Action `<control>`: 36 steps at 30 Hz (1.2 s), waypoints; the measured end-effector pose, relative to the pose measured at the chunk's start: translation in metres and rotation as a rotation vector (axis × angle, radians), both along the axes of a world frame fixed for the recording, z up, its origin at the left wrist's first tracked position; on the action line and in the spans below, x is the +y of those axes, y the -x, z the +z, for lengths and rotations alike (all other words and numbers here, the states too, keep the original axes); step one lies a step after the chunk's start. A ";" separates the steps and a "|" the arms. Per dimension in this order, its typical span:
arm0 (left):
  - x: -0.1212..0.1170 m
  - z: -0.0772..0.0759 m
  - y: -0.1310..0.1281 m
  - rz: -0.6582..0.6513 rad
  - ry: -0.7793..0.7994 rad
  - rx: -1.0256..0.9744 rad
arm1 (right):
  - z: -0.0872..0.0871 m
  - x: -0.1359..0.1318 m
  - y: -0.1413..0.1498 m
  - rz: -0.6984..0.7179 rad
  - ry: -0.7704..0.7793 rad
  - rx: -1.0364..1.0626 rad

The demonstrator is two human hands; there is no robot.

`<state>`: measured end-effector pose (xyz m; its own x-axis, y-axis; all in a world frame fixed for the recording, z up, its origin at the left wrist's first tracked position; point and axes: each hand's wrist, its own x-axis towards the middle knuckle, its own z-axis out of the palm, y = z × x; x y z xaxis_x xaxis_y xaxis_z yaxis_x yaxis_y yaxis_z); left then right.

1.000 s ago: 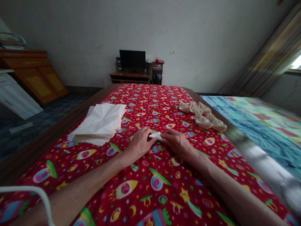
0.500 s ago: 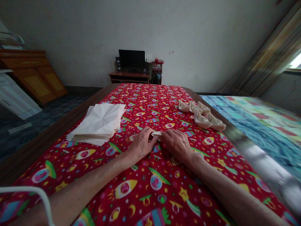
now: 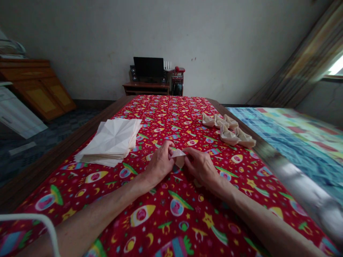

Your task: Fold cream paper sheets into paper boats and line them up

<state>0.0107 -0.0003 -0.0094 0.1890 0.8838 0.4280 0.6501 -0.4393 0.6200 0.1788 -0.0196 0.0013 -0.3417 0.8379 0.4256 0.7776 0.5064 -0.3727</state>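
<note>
Centrally, a small folded paper [image 3: 179, 161] sits between both hands above the red patterned tablecloth [image 3: 175, 121], its left end pinched by the left hand [image 3: 160, 159], its right end by the right hand [image 3: 201, 165]. Leftward lies a stack of creased paper sheets [image 3: 114, 135]; rightward and farther off, folded paper boats [image 3: 229, 135] cluster.

the side ends of the folded paper [image 3: 179, 161] are covered by the left hand [image 3: 161, 159] and the right hand [image 3: 202, 165], and its creases are too small to be made out. the lower sheets [image 3: 104, 157] of the paper stack [image 3: 132, 142] are mostly hidden under its top sheet [image 3: 116, 132]. both forearms [image 3: 107, 208] are cut off by the bottom edge, the white tube [image 3: 26, 216] by the left and bottom edges.
</note>
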 end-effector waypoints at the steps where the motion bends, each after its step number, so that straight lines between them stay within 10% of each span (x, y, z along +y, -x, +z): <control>1: 0.001 -0.001 0.001 -0.015 -0.016 0.019 | -0.001 0.000 -0.001 -0.025 0.011 -0.023; 8: -0.003 -0.002 0.010 -0.129 -0.070 0.182 | -0.003 -0.001 -0.006 -0.123 -0.047 -0.351; 19: -0.014 0.008 0.025 -0.379 -0.257 0.606 | 0.014 -0.014 -0.018 0.127 -0.115 -0.669; 36: -0.009 -0.002 0.018 -0.189 -0.164 0.309 | -0.014 0.015 -0.019 0.155 0.007 -0.020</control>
